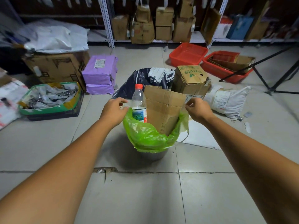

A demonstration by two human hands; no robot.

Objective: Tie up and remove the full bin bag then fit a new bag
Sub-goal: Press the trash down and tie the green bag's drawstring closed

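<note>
From the head camera, looking down at the tiled floor [202, 191], a small metal bin [153, 155] stands in the middle, lined with a green bin bag [145, 135] whose edge is folded out over the rim. The bag is stuffed: a plastic bottle [138, 104] with a red cap stands upright on the left side, and a bent sheet of cardboard [163, 107] sticks up well above the rim just beside it.

Both arms reach out over the bin. The left hand [114, 109] sits at the far-left edge of the bag with its fingers curled, seemingly pinching the plastic, though I cannot see the grip itself. The right hand [198, 109] hovers at the far-right edge, fingers bent and nearly closed; whether it has hold of the bag I cannot tell.

This looks like the very start: the bag is still in the bin and not yet gathered or tied. The next move, as I judge it, calls for lifting the folded edge off the rim on both sides and drawing it inward. The tall cardboard may need pushing down first, or the mouth will not close.

No fresh bag is in sight among the parcels and red crates [187, 54] around.
</note>
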